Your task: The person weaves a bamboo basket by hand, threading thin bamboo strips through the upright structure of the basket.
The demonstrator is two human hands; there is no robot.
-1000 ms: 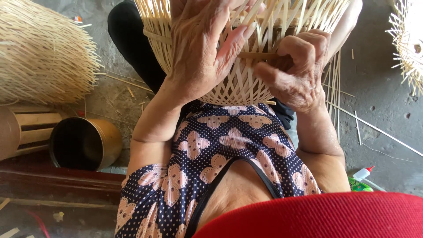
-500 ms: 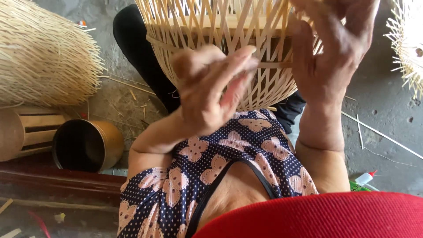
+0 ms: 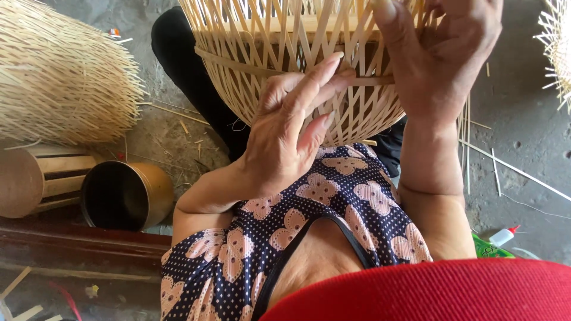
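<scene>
Looking down from the head camera, the view takes in an open-weave bamboo basket (image 3: 297, 65) propped against the person's lap and held high in the frame, its rounded bottom turned toward the body so that the lattice of thin strips faces both hands.

The left hand (image 3: 291, 137) lies against the lower curve of the basket, wrist bent back and palm toward the weave. Its fingers (image 3: 321, 74) are stretched long and close together, and the tips meet a flat horizontal bamboo strip (image 3: 369, 78) that crosses the lattice; they appear to pinch or press it there, probably to keep it from sliding.

The right hand (image 3: 440, 59) comes in from the upper right with the forearm rising steeply from the elbow. It drapes over the basket's side, fingers curled loosely onto the weave, and its thumb reaches up along the strips. Whether it grips the same strip I cannot tell, since the palm hides the contact. The hold seems to steady the basket against the push of the other hand.

Around the person, on the concrete floor (image 3: 523, 125), lie loose slivers of bamboo. A large bristling bundle of woven bamboo (image 3: 59, 71) sits at upper left, with a wooden cylinder (image 3: 41, 178) and a dark metal can (image 3: 125, 193) on their sides below it. A small glue bottle (image 3: 502, 236) with a red tip lies at lower right.
</scene>
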